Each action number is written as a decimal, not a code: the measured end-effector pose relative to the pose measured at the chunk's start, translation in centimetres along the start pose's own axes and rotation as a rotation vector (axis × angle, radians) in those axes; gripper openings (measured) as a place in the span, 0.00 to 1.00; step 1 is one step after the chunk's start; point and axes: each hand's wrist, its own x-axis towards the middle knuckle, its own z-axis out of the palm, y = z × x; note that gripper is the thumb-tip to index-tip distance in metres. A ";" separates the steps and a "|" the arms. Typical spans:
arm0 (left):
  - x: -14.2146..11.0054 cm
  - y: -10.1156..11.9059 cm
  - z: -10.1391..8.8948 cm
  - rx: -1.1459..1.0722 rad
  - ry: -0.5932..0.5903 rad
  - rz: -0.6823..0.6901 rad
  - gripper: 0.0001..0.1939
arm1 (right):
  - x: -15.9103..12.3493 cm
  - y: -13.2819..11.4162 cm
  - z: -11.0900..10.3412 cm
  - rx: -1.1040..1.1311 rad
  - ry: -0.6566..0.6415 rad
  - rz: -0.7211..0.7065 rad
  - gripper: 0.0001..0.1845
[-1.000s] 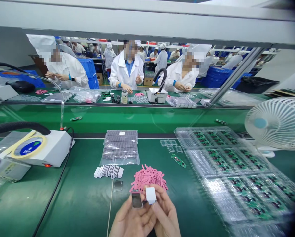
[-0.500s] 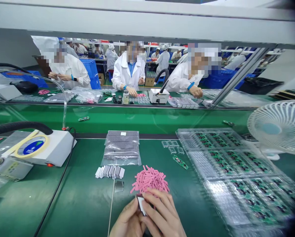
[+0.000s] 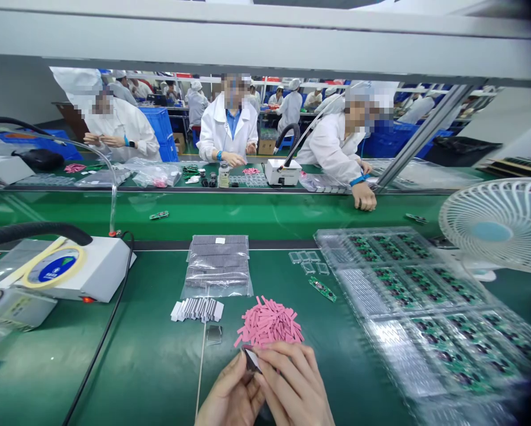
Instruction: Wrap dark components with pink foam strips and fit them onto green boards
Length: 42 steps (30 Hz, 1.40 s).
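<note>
My left hand (image 3: 229, 391) and my right hand (image 3: 292, 384) are pressed together at the bottom middle of the view. Between their fingers they pinch a small dark metal piece with a white layer (image 3: 251, 359), partly hidden by my fingers. Just above my fingertips lies a heap of pink rubbery strips (image 3: 269, 322). A row of white-and-dark strips (image 3: 197, 309) and a small shiny metal square (image 3: 213, 335) sit to the upper left of my hands.
A bag of grey strips (image 3: 217, 266) lies on the green bench (image 3: 132, 337). To the right are clear trays of green circuit boards (image 3: 425, 307) and a fan (image 3: 491, 225). A white bench unit (image 3: 72, 269) with a black hose stands left. Co-workers sit across the bench.
A second ago my hands held a dark piece and a white piece apart; now they are together as one pinched piece. A co-worker's hand has moved to the near edge of the opposite bench.
</note>
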 end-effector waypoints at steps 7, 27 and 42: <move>-0.1 -0.4 -0.1 0.027 -0.009 0.024 0.14 | -0.2 0.0 0.4 0.010 -0.002 0.001 0.09; -1.5 2.1 0.6 0.357 -0.178 0.134 0.14 | 0.1 0.2 -0.3 0.427 -0.188 0.332 0.07; -1.1 1.3 -0.6 0.436 -0.346 0.012 0.14 | 0.6 0.9 -0.2 1.108 -0.322 0.732 0.15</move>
